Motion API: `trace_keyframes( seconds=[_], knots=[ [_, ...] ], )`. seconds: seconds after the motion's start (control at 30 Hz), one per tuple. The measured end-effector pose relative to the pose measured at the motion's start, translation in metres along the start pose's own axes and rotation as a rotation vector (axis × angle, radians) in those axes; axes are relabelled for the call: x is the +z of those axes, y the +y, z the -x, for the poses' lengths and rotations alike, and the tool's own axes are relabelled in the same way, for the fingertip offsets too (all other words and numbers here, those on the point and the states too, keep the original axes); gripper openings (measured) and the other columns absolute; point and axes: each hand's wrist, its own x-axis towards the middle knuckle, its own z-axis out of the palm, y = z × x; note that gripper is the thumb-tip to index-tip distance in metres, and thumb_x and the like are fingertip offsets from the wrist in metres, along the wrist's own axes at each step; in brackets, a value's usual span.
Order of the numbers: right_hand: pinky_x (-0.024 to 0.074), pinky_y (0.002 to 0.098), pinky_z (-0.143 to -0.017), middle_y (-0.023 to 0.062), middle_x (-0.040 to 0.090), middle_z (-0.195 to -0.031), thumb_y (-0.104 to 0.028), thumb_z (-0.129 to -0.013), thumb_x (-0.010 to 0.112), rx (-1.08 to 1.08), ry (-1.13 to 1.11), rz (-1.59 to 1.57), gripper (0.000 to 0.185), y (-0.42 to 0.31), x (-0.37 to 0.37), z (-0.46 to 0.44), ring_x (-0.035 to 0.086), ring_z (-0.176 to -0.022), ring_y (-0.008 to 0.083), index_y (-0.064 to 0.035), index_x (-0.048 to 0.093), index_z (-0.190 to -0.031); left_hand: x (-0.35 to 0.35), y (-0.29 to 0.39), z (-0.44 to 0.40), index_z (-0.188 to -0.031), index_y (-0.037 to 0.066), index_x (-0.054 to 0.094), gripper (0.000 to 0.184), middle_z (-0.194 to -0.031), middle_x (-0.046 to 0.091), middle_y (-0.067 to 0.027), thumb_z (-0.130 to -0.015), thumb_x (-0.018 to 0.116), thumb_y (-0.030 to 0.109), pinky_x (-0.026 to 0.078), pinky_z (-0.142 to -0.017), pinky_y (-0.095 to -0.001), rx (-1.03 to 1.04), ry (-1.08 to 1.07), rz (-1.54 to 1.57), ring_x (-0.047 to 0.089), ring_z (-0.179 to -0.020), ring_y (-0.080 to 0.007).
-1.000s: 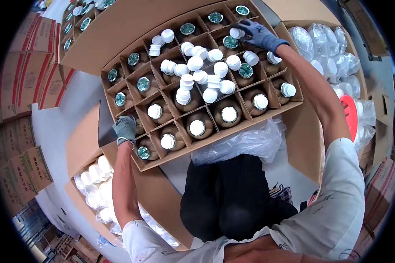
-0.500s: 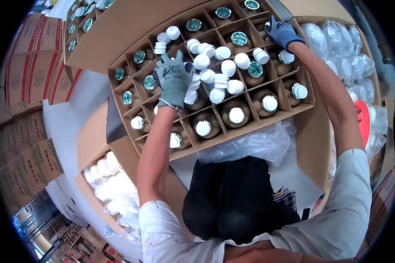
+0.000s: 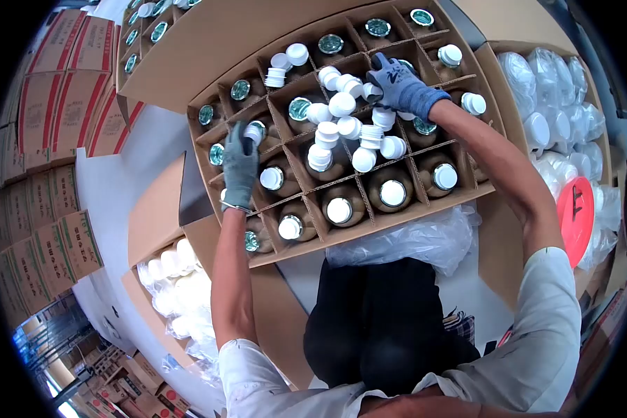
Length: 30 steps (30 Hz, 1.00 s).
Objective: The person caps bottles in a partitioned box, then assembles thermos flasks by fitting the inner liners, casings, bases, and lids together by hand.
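Note:
A divided cardboard box [image 3: 299, 256] holds brown bottles, some with white screw caps and others showing shiny green seals. Loose white caps [image 3: 341, 104] lie heaped over the middle dividers. My left hand [image 3: 240, 171], in a grey-green glove, is closed at a white cap [image 3: 257, 130] on a bottle neck at the box's left side. My right hand [image 3: 399, 85], in a blue-grey glove, reaches over the upper middle cells. Its fingers are closed around a white cap [image 3: 371, 91], beside a green-sealed bottle [image 3: 406, 65] partly hidden by the hand.
An open carton [image 3: 498, 90] of bagged clear plastic pieces stands at right, with a red plastic disc [image 3: 575, 221] on it. At lower left is a carton with bagged white caps [image 3: 181, 285]. Clear plastic film [image 3: 411, 240] lies before the box. Stacked cartons [image 3: 45, 237] stand left.
My left hand has moved left from the loose caps to a bottle at the left side. My right hand has come left from the upper right corner to the middle caps. The view has shifted slightly.

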Motion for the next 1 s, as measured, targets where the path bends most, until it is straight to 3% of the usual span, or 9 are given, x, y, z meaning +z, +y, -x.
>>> trace_keyframes(
  seconds=[0.17, 0.33, 0.43, 0.5, 0.6, 0.73, 0.87, 0.9, 1.0],
  knots=[
    [0.0448, 0.0449, -0.09, 0.0185, 0.053, -0.106, -0.028, -0.065, 0.076, 0.033, 0.265, -0.219, 0.054, 0.016, -0.018, 0.012, 0.052, -0.108, 0.0365, -0.0031, 0.053, -0.107, 0.028, 0.015, 0.004, -0.117, 0.003, 0.052, 0.036, -0.117, 0.055, -0.0181, -0.084, 0.056, 0.017, 0.043, -0.09, -0.0455, 0.079, -0.087, -0.148, 0.052, -0.109, -0.0348],
    [0.0423, 0.0475, -0.094, 0.0206, 0.052, -0.12, -0.037, -0.075, 0.065, 0.208, -0.022, 0.284, 0.063, 0.081, 0.005, 0.007, 0.049, -0.113, 0.0381, -0.0005, 0.047, -0.124, 0.023, 0.028, 0.0, -0.118, 0.005, 0.053, 0.043, -0.112, 0.056, -0.0171, -0.082, 0.066, 0.023, 0.047, -0.084, -0.0435, -0.061, -0.123, 0.005, 0.056, -0.103, -0.0353],
    [0.0288, 0.0542, -0.104, 0.0247, 0.042, -0.134, -0.053, -0.081, 0.055, 0.207, 0.036, 0.322, 0.076, 0.058, 0.016, 0.012, 0.038, -0.125, 0.0426, -0.0005, 0.04, -0.134, 0.011, 0.027, -0.011, -0.114, 0.007, 0.055, 0.042, -0.106, 0.056, -0.0174, -0.079, 0.069, 0.024, 0.048, -0.078, -0.0443, -0.122, 0.049, -0.054, 0.058, -0.092, -0.0358],
    [0.0192, 0.0633, -0.106, 0.0239, 0.029, -0.145, -0.058, -0.082, 0.052, 0.304, -0.135, 0.311, 0.082, 0.049, 0.012, -0.003, 0.027, -0.134, 0.0423, -0.0038, 0.034, -0.14, 0.014, 0.015, -0.016, -0.119, 0.002, 0.051, 0.049, -0.106, 0.056, -0.02, -0.079, 0.069, 0.025, 0.047, -0.08, -0.0437, -0.03, 0.208, -0.03, 0.057, -0.093, -0.0372],
    [0.0134, 0.0636, -0.107, 0.0212, 0.029, -0.145, -0.056, -0.082, 0.053, 0.337, -0.014, 0.195, 0.078, 0.053, 0.035, -0.004, 0.023, -0.136, 0.0404, -0.0083, 0.035, -0.14, 0.036, -0.002, -0.007, -0.128, -0.004, 0.043, 0.059, -0.116, 0.054, -0.0253, -0.084, 0.063, 0.03, 0.046, -0.085, -0.0446, -0.091, 0.04, 0.068, 0.054, -0.101, -0.0401],
    [0.0237, 0.0572, -0.105, 0.0138, 0.039, -0.138, -0.057, -0.079, 0.056, 0.217, 0.022, -0.163, 0.072, 0.078, 0.039, 0.001, 0.041, -0.126, 0.0356, -0.013, 0.041, -0.134, 0.041, -0.007, -0.01, -0.122, -0.008, 0.043, 0.065, -0.11, 0.054, -0.0291, -0.084, 0.062, 0.04, 0.046, -0.083, -0.0463, -0.151, -0.03, -0.054, 0.054, -0.1, -0.0426],
    [0.0402, 0.0452, -0.097, 0.0231, 0.052, -0.123, -0.05, -0.081, 0.056, 0.177, -0.242, 0.237, 0.062, 0.051, 0.002, -0.039, 0.054, -0.109, 0.0375, -0.0078, 0.05, -0.125, 0.04, -0.001, -0.037, -0.113, -0.002, 0.047, 0.064, -0.113, 0.054, -0.0264, -0.08, 0.063, 0.051, 0.047, -0.086, -0.0466, -0.333, -0.266, -0.273, 0.054, -0.105, -0.0397],
    [0.0436, 0.0454, -0.093, 0.0225, 0.055, -0.117, -0.043, -0.082, 0.058, 0.078, 0.129, 0.065, 0.053, 0.033, -0.001, -0.043, 0.056, -0.106, 0.0371, -0.0065, 0.054, -0.12, 0.042, -0.004, -0.039, -0.115, -0.002, 0.047, 0.064, -0.114, 0.054, -0.0255, -0.08, 0.063, 0.05, 0.047, -0.088, -0.0462, -0.332, -0.301, -0.308, 0.055, -0.106, -0.0378],
    [0.0423, 0.0455, -0.094, 0.0199, 0.054, -0.116, -0.032, -0.078, 0.068, -0.068, 0.365, -0.067, 0.053, -0.028, -0.014, -0.093, 0.054, -0.108, 0.0366, -0.0067, 0.053, -0.122, 0.029, 0.022, -0.053, -0.123, 0.002, 0.047, 0.064, -0.113, 0.055, -0.0217, -0.08, 0.063, 0.048, 0.047, -0.088, -0.0425, -0.288, -0.495, -0.539, 0.056, -0.107, -0.0332]
  ],
)
